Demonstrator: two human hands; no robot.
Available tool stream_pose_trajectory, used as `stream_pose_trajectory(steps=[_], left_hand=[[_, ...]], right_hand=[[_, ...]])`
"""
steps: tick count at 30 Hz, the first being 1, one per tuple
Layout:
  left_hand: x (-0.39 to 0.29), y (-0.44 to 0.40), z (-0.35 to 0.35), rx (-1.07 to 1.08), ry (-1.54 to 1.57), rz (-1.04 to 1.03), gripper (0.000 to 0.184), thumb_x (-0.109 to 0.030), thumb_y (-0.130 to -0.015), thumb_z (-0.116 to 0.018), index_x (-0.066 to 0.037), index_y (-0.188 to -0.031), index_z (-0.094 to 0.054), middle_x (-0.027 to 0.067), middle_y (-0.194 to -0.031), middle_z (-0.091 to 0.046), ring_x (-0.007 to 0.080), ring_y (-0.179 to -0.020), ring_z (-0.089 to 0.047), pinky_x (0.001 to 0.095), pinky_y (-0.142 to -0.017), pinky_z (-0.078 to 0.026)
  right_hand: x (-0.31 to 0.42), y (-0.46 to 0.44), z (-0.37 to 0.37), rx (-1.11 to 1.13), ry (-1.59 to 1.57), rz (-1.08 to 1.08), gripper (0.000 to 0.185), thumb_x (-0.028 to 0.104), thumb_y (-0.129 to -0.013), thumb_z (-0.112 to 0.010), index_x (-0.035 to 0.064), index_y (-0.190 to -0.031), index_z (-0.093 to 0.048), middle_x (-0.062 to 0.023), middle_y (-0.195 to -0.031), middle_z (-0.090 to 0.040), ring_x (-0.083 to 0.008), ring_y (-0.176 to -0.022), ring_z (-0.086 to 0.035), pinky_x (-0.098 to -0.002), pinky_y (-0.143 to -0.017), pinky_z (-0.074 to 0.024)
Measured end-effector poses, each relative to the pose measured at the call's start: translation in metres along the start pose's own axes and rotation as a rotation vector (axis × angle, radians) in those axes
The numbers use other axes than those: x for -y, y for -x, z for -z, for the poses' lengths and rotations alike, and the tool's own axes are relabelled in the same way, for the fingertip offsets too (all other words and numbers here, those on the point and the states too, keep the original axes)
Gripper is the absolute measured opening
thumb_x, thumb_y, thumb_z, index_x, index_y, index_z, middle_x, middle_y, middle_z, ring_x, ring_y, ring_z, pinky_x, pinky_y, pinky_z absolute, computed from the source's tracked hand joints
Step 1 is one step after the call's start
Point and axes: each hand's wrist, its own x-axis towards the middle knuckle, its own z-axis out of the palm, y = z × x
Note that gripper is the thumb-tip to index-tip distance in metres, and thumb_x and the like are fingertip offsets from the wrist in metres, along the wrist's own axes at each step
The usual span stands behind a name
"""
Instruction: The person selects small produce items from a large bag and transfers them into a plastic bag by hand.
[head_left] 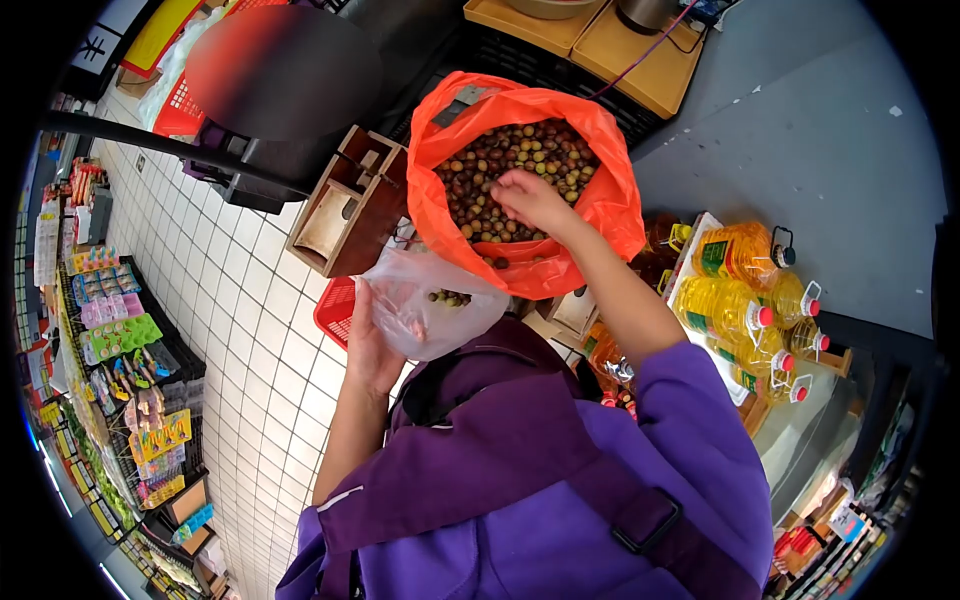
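My left hand [372,348] grips the side of a clear plastic bag [440,300], and a small cluster of round green-brown fruits, which look like jujubes, shows inside it. Just above is a big orange-red plastic bag [615,200], its mouth spread wide. A heap of the same jujubes [515,150], green to dark brown, fills it. My right hand [532,202] reaches into this bag, its fingers bent together on top of the heap; whatever lies between the fingertips is hidden.
A wooden box with compartments [345,205] is left of the orange-red bag. Cooking oil bottles [725,305] stand at right beside a grey surface [820,170]. Stocked shelves [130,340] line the left, across white floor tiles [250,340]. A red basket [335,310] sits below the box.
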Motion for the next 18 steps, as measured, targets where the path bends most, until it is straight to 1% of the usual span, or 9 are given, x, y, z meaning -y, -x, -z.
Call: stream_pose_trajectory(steps=[2, 3, 6, 9, 11, 13, 15, 16, 18], left_hand=[[0.001, 0.000, 0.000, -0.020, 0.029, -0.026, 0.053, -0.050, -0.089, -0.036, -0.007, -0.119, -0.043, 0.0059, -0.109, -0.053, 0.0150, -0.083, -0.054, 0.0266, -0.061, -0.046], [0.001, 0.003, -0.002, -0.020, 0.031, -0.022, 0.053, -0.050, -0.089, -0.036, -0.007, -0.119, -0.043, 0.0059, -0.109, -0.053, 0.0150, -0.083, -0.054, 0.0266, -0.061, -0.046], [0.001, 0.015, -0.016, 0.025, -0.048, 0.019, 0.053, -0.051, -0.089, -0.035, -0.008, -0.120, -0.041, 0.0058, -0.111, -0.051, 0.0166, -0.085, -0.054, 0.0279, -0.063, -0.046], [0.003, 0.025, -0.020, -0.007, -0.069, 0.048, 0.054, -0.051, -0.089, -0.035, -0.009, -0.121, -0.039, 0.0064, -0.114, -0.050, 0.0181, -0.084, -0.054, 0.0292, -0.064, -0.046], [-0.001, 0.026, -0.017, -0.004, -0.058, 0.003, 0.053, -0.051, -0.089, -0.034, -0.009, -0.122, -0.039, 0.0066, -0.114, -0.050, 0.0174, -0.082, -0.054, 0.0287, -0.063, -0.046], [-0.001, 0.022, -0.005, 0.018, -0.027, -0.054, 0.052, -0.050, -0.089, -0.034, -0.008, -0.120, -0.041, 0.0068, -0.113, -0.052, 0.0145, -0.077, -0.054, 0.0265, -0.060, -0.045], [-0.004, 0.018, 0.009, 0.019, -0.029, -0.052, 0.052, -0.050, -0.089, -0.034, -0.008, -0.119, -0.043, 0.0069, -0.111, -0.053, 0.0138, -0.075, -0.054, 0.0257, -0.058, -0.045], [-0.004, 0.016, 0.014, 0.010, -0.033, -0.051, 0.052, -0.050, -0.089, -0.034, -0.007, -0.117, -0.045, 0.0069, -0.109, -0.055, 0.0130, -0.073, -0.053, 0.0249, -0.057, -0.044], [-0.002, 0.013, 0.016, 0.028, -0.012, -0.058, 0.049, -0.048, -0.090, -0.035, -0.007, -0.112, -0.049, 0.0066, -0.104, -0.057, 0.0125, -0.074, -0.054, 0.0242, -0.055, -0.043]], right_hand=[[0.023, 0.041, -0.014, 0.176, -0.133, -0.094, 0.018, 0.026, -0.082, -0.058, 0.0109, -0.091, -0.054, 0.0036, -0.061, -0.047, -0.0024, -0.050, -0.040, -0.0162, -0.042, -0.0273], [0.028, 0.058, -0.026, 0.349, -0.134, -0.093, 0.023, 0.029, -0.081, -0.059, 0.0093, -0.093, -0.054, 0.0027, -0.063, -0.050, -0.0038, -0.053, -0.044, -0.0169, -0.044, -0.0311], [0.010, 0.065, -0.086, 0.534, 0.258, -0.090, 0.027, 0.025, -0.080, -0.059, 0.0030, -0.096, -0.057, -0.0040, -0.080, -0.058, -0.0099, -0.064, -0.055, -0.0261, -0.053, -0.0437], [-0.068, 0.027, -0.136, 0.378, 0.593, 0.085, 0.026, 0.022, -0.078, -0.057, 0.0014, -0.093, -0.057, -0.0086, -0.082, -0.060, -0.0162, -0.069, -0.058, -0.0290, -0.063, -0.0459], [-0.069, 0.031, -0.142, 0.290, 0.808, 0.151, 0.025, 0.022, -0.076, -0.057, 0.0028, -0.092, -0.059, -0.0115, -0.082, -0.061, -0.0195, -0.073, -0.060, -0.0296, -0.067, -0.0463], [-0.034, 0.061, -0.124, 0.241, 0.492, 0.417, 0.026, 0.023, -0.075, -0.059, 0.0014, -0.089, -0.059, -0.0131, -0.085, -0.061, -0.0250, -0.082, -0.059, -0.0328, -0.073, -0.0455], [-0.006, 0.076, -0.094, 0.226, 0.208, 0.364, 0.028, 0.023, -0.078, -0.058, 0.0035, -0.097, -0.058, -0.0088, -0.085, -0.059, -0.0242, -0.078, -0.057, -0.0341, -0.072, -0.0456], [0.009, 0.080, -0.077, 0.083, 0.323, 0.175, 0.041, 0.028, -0.074, -0.062, 0.0040, -0.106, -0.053, -0.0104, -0.094, -0.057, -0.0280, -0.088, -0.054, -0.0375, -0.079, -0.0419], [0.011, 0.080, -0.060, -0.347, 0.916, 0.538, 0.050, 0.034, -0.070, -0.064, 0.0036, -0.108, -0.052, -0.0115, -0.104, -0.053, -0.0262, -0.100, -0.047, -0.0389, -0.088, -0.0351]])
